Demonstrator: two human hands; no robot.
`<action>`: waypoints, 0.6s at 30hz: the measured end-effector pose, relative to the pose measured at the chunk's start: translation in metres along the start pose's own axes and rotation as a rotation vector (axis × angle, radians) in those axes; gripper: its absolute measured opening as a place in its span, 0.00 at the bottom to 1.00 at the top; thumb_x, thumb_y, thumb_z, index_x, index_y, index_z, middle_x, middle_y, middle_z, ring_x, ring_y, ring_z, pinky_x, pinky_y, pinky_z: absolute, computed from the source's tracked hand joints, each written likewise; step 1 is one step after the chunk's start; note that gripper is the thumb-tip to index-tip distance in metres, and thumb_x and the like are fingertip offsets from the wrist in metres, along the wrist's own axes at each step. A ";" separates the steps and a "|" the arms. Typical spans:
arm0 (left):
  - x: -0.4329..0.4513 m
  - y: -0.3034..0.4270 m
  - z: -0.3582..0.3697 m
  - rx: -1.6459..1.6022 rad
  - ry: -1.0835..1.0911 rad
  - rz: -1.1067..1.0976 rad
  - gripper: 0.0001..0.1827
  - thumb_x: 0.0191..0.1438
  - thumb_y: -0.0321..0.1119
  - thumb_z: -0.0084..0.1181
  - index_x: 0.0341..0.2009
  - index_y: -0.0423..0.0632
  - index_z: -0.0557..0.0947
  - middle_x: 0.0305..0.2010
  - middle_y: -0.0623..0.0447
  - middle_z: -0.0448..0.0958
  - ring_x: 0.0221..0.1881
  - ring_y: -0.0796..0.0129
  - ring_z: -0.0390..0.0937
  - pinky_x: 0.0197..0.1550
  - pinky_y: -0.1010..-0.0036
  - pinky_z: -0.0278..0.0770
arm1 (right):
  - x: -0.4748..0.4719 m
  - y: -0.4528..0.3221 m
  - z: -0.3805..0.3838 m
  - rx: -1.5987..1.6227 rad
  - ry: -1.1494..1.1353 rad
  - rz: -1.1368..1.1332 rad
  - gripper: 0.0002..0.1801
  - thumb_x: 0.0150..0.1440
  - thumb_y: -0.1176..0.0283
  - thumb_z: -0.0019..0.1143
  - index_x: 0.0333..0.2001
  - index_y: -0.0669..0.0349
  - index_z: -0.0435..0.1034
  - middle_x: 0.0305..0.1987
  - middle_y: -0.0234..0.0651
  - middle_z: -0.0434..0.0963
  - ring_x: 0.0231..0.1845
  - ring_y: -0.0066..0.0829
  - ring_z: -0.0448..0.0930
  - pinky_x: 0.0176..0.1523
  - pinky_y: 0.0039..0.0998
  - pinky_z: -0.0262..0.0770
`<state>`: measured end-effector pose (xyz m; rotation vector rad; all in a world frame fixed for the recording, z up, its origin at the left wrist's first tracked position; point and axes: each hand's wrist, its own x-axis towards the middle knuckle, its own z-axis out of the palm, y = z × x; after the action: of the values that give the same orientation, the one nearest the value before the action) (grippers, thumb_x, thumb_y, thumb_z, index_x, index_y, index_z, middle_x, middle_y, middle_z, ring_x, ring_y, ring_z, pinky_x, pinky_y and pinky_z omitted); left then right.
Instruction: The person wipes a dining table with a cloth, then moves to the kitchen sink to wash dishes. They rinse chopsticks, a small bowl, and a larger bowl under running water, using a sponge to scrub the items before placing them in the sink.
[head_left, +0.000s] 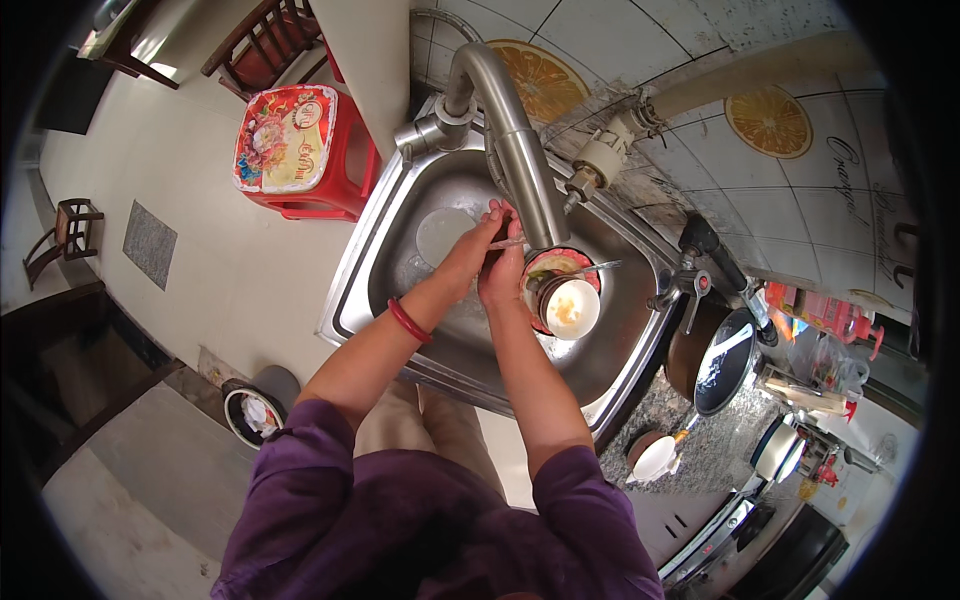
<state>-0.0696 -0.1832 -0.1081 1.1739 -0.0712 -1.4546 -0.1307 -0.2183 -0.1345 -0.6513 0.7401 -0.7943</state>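
Observation:
Both my hands are close together over a stainless-steel sink (622, 360), under the spout of a metal faucet (517, 150). A thin stream of water (508, 243) runs onto them. My left hand (474, 244), with a red bangle (409, 321) on its forearm, has its fingers stretched forward. My right hand (501, 274) lies against it, its palm turned inward. I see nothing held in either; the space between the palms is partly hidden. To the right, in the basin, a stack of bowls (574, 309) with food remains sits on a red-rimmed dish (589, 274), with a utensil handle (600, 266) sticking out.
A round translucent item (444, 234) lies in the basin's left part. On the right counter (622, 442) are a dark pan (724, 360), a small white bowl (652, 457) and a pink pump bottle (825, 315). A red stool (300, 150) and a waste bin (277, 390) stand left.

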 end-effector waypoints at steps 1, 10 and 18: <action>0.004 -0.005 -0.004 -0.008 0.005 0.031 0.29 0.55 0.53 0.40 0.55 0.46 0.66 0.52 0.53 0.66 0.50 0.69 0.63 0.54 0.78 0.56 | -0.005 0.005 0.006 0.032 0.028 -0.037 0.22 0.58 0.61 0.35 0.54 0.61 0.56 0.53 0.34 0.63 0.54 0.24 0.63 0.56 0.26 0.57; 0.030 -0.027 -0.035 -0.194 0.089 0.144 0.25 0.56 0.49 0.40 0.52 0.45 0.65 0.50 0.52 0.65 0.51 0.71 0.61 0.54 0.77 0.56 | -0.014 0.002 0.026 -0.293 0.009 0.127 0.36 0.58 0.47 0.28 0.62 0.60 0.42 0.66 0.38 0.45 0.66 0.31 0.45 0.65 0.28 0.37; 0.020 -0.017 -0.024 -0.379 -0.013 -0.024 0.29 0.57 0.46 0.35 0.61 0.50 0.54 0.64 0.56 0.51 0.64 0.71 0.46 0.62 0.76 0.41 | -0.007 0.014 -0.002 -0.340 0.034 0.287 0.33 0.58 0.48 0.29 0.56 0.63 0.49 0.57 0.36 0.54 0.57 0.29 0.55 0.57 0.26 0.52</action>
<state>-0.0613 -0.1802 -0.1424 0.8571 0.2026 -1.4217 -0.1306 -0.2052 -0.1440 -0.8151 0.9862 -0.4188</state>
